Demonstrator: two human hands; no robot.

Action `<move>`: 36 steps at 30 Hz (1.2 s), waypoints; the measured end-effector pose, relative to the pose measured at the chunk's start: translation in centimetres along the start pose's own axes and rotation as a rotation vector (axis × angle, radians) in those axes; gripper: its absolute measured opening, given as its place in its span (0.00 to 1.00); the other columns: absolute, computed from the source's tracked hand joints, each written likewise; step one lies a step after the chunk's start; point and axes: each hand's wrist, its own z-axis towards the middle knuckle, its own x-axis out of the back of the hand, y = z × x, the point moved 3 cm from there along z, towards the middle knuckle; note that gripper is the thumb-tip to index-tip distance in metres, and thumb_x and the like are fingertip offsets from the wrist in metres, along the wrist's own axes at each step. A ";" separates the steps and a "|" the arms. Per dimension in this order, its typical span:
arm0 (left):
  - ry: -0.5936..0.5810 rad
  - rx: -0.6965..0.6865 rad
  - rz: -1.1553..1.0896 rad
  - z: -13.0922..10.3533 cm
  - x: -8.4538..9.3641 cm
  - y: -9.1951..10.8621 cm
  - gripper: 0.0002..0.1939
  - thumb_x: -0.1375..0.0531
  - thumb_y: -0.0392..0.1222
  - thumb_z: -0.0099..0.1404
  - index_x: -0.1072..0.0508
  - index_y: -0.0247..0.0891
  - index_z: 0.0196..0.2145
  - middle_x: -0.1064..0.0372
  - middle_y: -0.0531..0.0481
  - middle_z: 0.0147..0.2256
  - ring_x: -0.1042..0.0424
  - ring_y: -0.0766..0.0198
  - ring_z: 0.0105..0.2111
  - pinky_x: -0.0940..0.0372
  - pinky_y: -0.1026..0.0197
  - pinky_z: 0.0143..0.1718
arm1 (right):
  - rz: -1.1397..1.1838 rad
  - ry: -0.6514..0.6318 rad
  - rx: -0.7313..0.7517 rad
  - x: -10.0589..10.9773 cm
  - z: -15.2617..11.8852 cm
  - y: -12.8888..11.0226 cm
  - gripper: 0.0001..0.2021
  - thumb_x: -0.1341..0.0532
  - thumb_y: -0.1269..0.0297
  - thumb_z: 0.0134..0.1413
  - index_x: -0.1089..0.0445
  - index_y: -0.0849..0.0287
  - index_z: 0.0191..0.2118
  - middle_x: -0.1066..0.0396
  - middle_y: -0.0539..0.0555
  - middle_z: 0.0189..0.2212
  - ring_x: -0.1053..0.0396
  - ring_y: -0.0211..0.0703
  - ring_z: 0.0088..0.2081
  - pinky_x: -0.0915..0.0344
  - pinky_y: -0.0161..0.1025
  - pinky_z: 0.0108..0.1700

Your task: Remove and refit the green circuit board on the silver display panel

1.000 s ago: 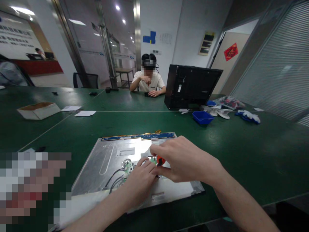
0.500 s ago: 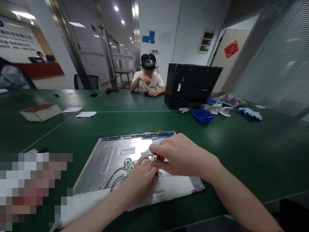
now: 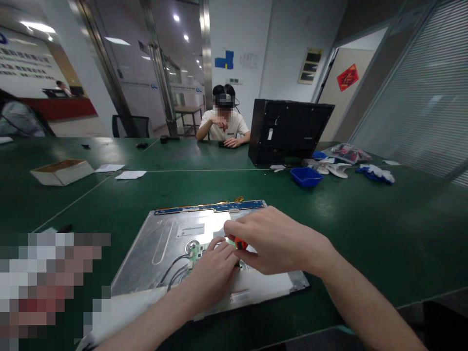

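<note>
My right hand is closed around an orange-and-black handle, probably a screwdriver, held over the green circuit board. Its shaft and tip are hidden by my hands. My left hand lies on the board beside the handle, its fingers slightly bent and laid over the board; the thumb is out of sight. The board sits on the silvery metal back of a flat display panel, with dark cables running from its left side. A blue circuit strip runs along the panel's far edge.
On the green table stand a black monitor, a blue tray and a pale open box. White papers lie by the box. Gloves lie far right. Across the table sits a person wearing a headset.
My right hand and the orange handle have shifted slightly down and left, with the wrist turned a little. My left hand stays on the board. The view has tilted very slightly.
</note>
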 end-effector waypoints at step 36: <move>-0.060 -0.006 0.065 0.1 0.8 0.7 0.07 0.48 0.31 0.67 0.32 0.35 0.36 0.32 0.45 0.37 0.35 0.56 0.40 0.45 0.46 0.53 | 0.415 0.265 -0.523 -3.8 -13.6 -0.2 0.04 0.45 0.63 0.59 0.36 0.56 0.34 0.31 0.48 0.28 0.32 0.37 0.28 0.38 0.34 0.31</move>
